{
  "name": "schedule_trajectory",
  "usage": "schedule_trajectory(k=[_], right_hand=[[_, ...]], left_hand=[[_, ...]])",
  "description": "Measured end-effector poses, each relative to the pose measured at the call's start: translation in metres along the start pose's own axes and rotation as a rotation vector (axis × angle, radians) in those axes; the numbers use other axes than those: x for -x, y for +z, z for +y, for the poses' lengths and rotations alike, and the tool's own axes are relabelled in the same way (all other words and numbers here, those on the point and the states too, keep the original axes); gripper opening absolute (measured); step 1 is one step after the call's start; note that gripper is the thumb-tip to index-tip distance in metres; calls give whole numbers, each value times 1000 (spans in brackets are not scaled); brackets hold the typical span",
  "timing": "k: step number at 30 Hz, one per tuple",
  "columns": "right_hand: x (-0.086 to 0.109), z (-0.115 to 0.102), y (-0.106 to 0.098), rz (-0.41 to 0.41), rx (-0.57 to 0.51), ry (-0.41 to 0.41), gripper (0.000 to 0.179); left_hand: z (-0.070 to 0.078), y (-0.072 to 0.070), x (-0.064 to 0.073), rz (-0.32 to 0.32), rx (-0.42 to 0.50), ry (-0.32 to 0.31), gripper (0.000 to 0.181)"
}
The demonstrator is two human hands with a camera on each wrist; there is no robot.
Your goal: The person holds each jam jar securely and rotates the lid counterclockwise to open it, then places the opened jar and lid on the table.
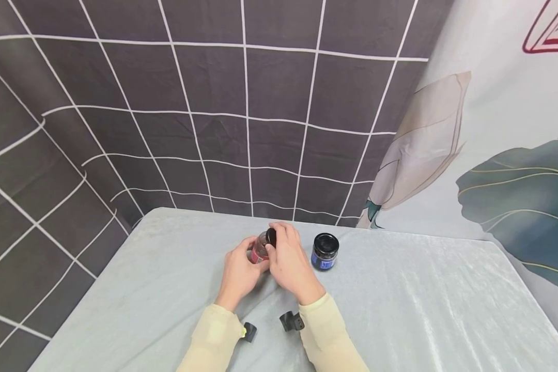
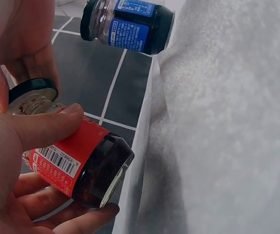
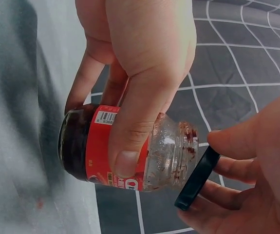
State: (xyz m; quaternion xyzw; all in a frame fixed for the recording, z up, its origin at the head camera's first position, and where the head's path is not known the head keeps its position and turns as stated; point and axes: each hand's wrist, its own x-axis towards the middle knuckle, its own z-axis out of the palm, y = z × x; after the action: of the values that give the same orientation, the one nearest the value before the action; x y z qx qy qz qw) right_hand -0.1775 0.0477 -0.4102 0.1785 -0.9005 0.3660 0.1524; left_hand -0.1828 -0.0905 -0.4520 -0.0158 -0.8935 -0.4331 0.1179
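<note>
1. Left hand (image 1: 241, 268) grips the red jar (image 1: 260, 247) near the far edge of the table (image 1: 423, 299).
2. Right hand (image 1: 290, 262) pinches the lid (image 1: 272, 236), tilted at the jar's mouth.
3. Blue jar (image 1: 325, 252) stands beside the right hand, table stretching farther right.

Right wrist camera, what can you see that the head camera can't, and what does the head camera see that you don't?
Only right wrist: the barcode and reddish bits around the glass neck.
Only head: the blue-labelled jar and pale sleeves.
Both: the left hand holding the red-labelled jar, the right hand holding the dark lid.
</note>
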Motion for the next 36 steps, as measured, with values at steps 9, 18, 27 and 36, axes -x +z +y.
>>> schedule_trajectory(k=[9,18,27,36], right_hand=[[0,-1,1,-8,0,1,42],[1,0,2,-2,-6,-13,43],[1,1,2,7,-2,-16,43],[1,1,0,8,-7,-6,42]], left_hand=[[-1,-2,0,5,12,-14,62],[-3,-2,0,28,-2,6,62],[-3,-4,0,35,-6,11,58],[-4,-4,0,42,-1,8,59]])
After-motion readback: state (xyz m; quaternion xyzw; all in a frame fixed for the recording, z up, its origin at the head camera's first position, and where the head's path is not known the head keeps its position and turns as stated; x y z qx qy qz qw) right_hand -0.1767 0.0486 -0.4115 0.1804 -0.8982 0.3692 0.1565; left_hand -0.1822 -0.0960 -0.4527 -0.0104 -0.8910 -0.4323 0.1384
